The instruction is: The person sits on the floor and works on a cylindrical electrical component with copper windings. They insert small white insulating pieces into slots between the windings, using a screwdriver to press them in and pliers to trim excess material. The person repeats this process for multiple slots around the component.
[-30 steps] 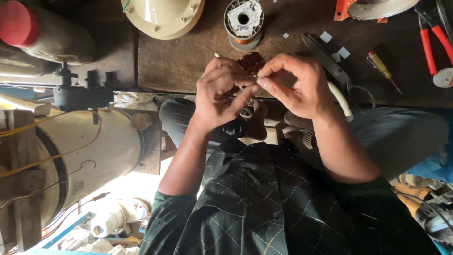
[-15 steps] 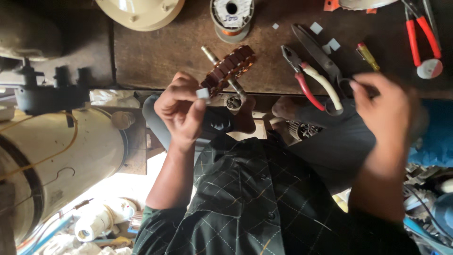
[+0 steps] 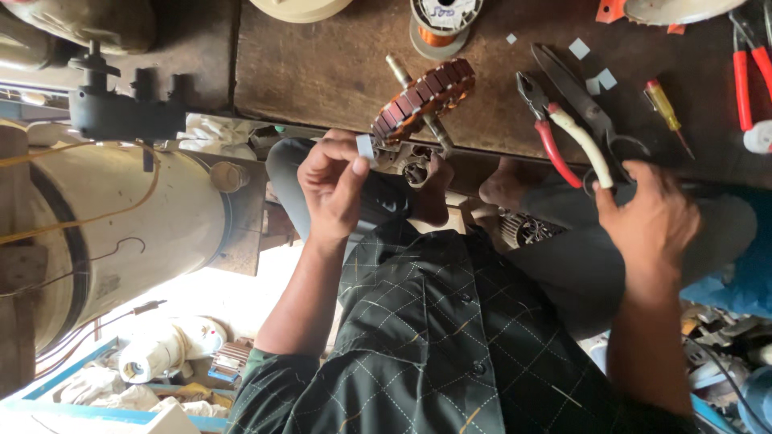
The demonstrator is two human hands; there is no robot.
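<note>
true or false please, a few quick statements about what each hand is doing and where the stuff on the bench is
1. The left hand pinches a small white paper slip. True.
2. The right hand holds the yellow-handled screwdriver. False: it is at the black scissors' handle loop; the screwdriver lies apart on the dark wooden table.
3. The brown slotted motor core on its metal shaft lies at the table's near edge. True.
4. The spool of copper wire lies by the person's foot. False: it stands on the table, at the far side.
</note>
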